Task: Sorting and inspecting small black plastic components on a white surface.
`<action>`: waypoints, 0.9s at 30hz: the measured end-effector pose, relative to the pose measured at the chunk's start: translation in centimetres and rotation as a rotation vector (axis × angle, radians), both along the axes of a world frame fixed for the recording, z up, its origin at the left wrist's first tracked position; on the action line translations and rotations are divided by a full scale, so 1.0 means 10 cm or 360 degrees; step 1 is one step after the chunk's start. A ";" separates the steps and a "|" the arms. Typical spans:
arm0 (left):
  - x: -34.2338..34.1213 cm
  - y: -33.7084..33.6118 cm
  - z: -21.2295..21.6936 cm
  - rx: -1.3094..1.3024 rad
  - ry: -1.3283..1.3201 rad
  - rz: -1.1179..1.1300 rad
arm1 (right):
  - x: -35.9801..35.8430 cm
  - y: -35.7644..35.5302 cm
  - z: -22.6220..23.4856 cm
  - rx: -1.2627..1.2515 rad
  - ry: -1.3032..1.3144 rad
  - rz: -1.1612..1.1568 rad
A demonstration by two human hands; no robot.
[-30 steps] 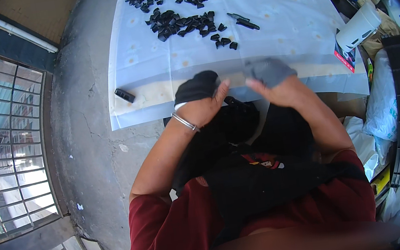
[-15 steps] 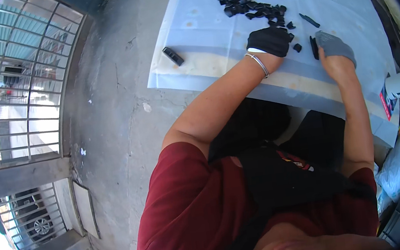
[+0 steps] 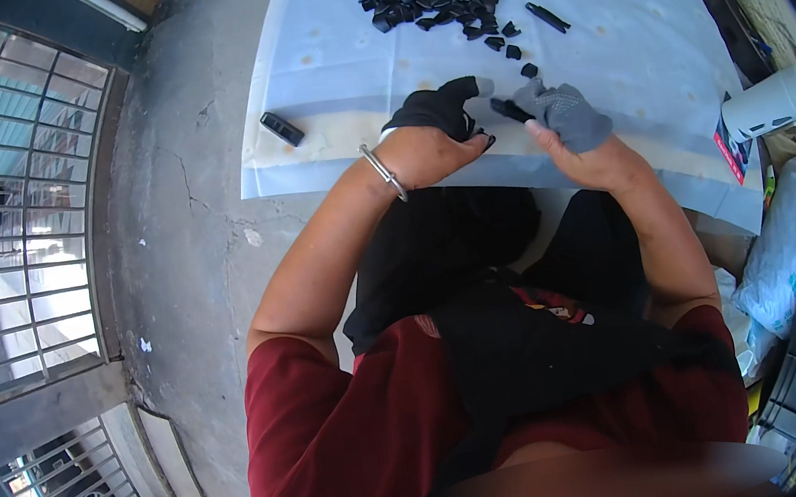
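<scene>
My right hand [image 3: 574,115], in a grey dotted glove with a bare thumb, pinches a long dark black piece [image 3: 511,110] whose free end points left. My left hand [image 3: 436,118] wears a black glove with a pale fingertip. Its index finger reaches toward the black piece, and the thumb stands apart below; whether anything small sits among the curled fingers is hard to see. Just beyond both hands, several small black plastic-looking pieces [image 3: 426,5] lie scattered in a heap. A long black strip [image 3: 549,17] rests to their right.
A pale plastic sheet [image 3: 325,72] covers the table. On its left corner lies a small black box-shaped device [image 3: 282,130]. A white cup-like container [image 3: 766,104] stands at the right edge, above a plastic bag [image 3: 775,249]. Barred windows [image 3: 12,219] line the left.
Both hands have drawn back toward me from the small pieces and come closer together. The right hand still grips its black piece, now turned toward the left hand. The whole view has shifted.
</scene>
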State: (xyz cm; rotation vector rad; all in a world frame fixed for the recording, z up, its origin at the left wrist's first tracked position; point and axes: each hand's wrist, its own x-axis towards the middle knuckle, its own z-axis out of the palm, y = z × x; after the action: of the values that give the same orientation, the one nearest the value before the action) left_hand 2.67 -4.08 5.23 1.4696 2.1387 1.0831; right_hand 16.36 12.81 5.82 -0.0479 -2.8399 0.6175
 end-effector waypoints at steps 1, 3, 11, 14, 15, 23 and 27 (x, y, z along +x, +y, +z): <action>-0.01 -0.01 0.06 0.0028 -0.0044 -0.0079 | 0.02 -0.10 0.02 -0.0088 0.0033 0.0109; -0.02 -0.04 0.17 -0.0006 -0.0242 -0.0168 | 0.03 -0.22 0.07 -0.0114 0.0068 0.0213; 0.07 -0.36 0.17 0.0178 -0.0500 -0.0148 | -0.02 -0.48 0.12 -0.0067 0.0359 0.0400; 0.16 -0.53 -0.04 0.0331 -0.0943 -0.0002 | -0.06 -0.76 0.17 -0.0107 0.0299 0.0264; 0.21 -0.58 -0.10 0.0427 -0.1133 0.0059 | -0.10 -0.86 0.17 -0.0102 0.0281 0.0286; 0.20 -1.01 -0.11 0.0598 -0.0812 0.0394 | -0.36 -1.28 0.14 -0.0005 0.0407 0.0450; 0.26 -1.14 -0.05 0.0306 -0.1418 0.0432 | -0.34 -1.30 0.11 0.0203 0.0319 0.0483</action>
State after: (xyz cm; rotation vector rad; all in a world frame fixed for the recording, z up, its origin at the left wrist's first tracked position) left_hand 5.30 -15.47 4.73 0.5452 1.6129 1.6672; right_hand 12.92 -0.20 6.93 0.4483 -2.7016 0.4655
